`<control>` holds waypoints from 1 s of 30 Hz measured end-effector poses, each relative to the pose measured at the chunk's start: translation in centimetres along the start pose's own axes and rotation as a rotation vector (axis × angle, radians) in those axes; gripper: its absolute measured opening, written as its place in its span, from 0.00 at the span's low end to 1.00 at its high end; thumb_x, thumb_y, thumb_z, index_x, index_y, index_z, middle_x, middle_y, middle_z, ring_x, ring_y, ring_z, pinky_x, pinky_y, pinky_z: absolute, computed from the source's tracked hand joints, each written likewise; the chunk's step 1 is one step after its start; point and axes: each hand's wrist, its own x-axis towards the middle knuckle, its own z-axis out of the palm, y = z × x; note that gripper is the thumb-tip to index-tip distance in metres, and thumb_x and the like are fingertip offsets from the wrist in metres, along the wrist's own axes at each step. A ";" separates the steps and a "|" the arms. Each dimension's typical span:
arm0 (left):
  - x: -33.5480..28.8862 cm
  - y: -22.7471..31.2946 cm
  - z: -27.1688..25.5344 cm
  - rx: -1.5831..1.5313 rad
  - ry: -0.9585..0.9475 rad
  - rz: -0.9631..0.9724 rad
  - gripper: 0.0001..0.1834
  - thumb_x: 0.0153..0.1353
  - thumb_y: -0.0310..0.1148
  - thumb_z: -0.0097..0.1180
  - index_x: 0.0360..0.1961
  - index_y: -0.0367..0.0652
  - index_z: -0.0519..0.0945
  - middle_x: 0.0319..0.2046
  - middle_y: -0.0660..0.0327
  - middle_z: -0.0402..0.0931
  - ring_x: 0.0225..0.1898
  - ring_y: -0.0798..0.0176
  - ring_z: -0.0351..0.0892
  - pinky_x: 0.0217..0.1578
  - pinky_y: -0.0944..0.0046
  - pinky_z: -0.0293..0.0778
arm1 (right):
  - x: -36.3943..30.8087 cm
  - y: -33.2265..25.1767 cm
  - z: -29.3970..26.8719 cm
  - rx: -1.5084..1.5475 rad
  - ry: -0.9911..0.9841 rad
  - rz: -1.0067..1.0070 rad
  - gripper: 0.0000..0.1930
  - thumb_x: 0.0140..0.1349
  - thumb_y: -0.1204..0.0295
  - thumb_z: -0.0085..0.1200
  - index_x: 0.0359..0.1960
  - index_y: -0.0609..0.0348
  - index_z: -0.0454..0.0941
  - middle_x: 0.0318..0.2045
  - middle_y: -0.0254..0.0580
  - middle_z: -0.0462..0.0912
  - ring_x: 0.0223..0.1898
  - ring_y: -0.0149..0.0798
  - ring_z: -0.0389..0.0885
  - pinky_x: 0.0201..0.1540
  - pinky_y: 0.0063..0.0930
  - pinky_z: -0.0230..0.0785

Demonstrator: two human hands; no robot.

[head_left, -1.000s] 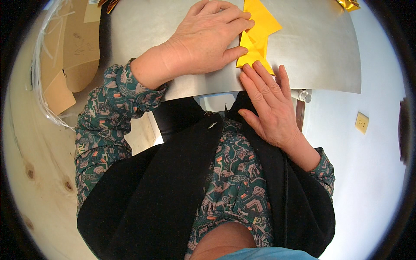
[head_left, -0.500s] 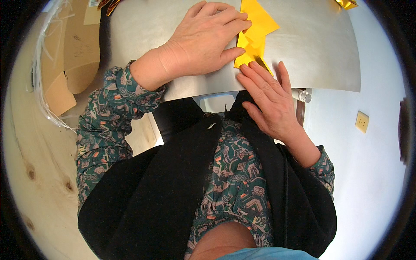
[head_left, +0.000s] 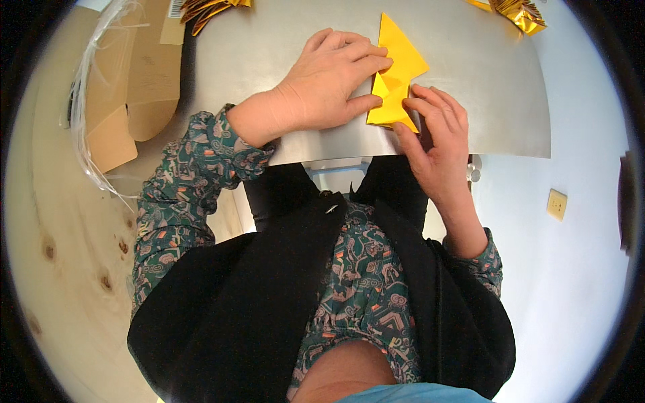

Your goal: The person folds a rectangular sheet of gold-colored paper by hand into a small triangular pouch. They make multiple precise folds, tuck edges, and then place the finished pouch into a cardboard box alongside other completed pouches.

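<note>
A sheet of yellow folded paper (head_left: pixel 401 57) lies on the metal tabletop, pointed at its far end and creased into small flaps at its near end. My left hand (head_left: pixel 329 84) comes in over the table and holds the paper's left edge down with its fingertips and thumb. At the near right edge, my right hand (head_left: pixel 440 131) has bent fingers against the side and its thumb on the lower corner, gripping the paper there. The paper's underside is hidden.
Shiny gold folded pieces (head_left: pixel 213 9) sit at the table's far left, with another gold bundle (head_left: pixel 521 15) at the far right. A cardboard box (head_left: pixel 151 87) with clear plastic strips (head_left: pixel 82 121) stands left of the table. A wall outlet (head_left: pixel 557 204) is at right.
My right hand has gone from lying flat over the near end to gripping the right edge and corner. The near flaps show more. The view has shifted slightly.
</note>
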 end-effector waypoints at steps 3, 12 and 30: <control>-0.5 -0.3 0.2 -0.060 0.039 -0.042 0.34 0.55 0.38 0.69 0.64 0.46 0.74 0.63 0.55 0.72 0.66 0.47 0.66 0.66 0.49 0.61 | 0.8 -0.8 1.4 -0.005 0.039 0.005 0.18 0.54 0.69 0.70 0.45 0.59 0.80 0.54 0.45 0.81 0.59 0.52 0.75 0.62 0.44 0.64; -0.5 -0.4 0.1 -0.036 -0.010 -0.199 0.32 0.59 0.47 0.67 0.58 0.36 0.78 0.61 0.50 0.73 0.67 0.48 0.64 0.67 0.49 0.61 | 1.3 -0.1 3.0 0.037 0.117 -0.004 0.19 0.50 0.72 0.71 0.45 0.57 0.80 0.52 0.45 0.81 0.58 0.51 0.75 0.61 0.44 0.64; 1.1 -1.5 0.6 -1.206 0.023 -0.544 0.14 0.71 0.36 0.59 0.51 0.38 0.80 0.41 0.61 0.83 0.41 0.70 0.80 0.41 0.70 0.77 | 1.4 0.4 4.1 0.034 0.215 -0.031 0.16 0.52 0.73 0.70 0.43 0.55 0.82 0.53 0.43 0.81 0.58 0.51 0.76 0.61 0.42 0.67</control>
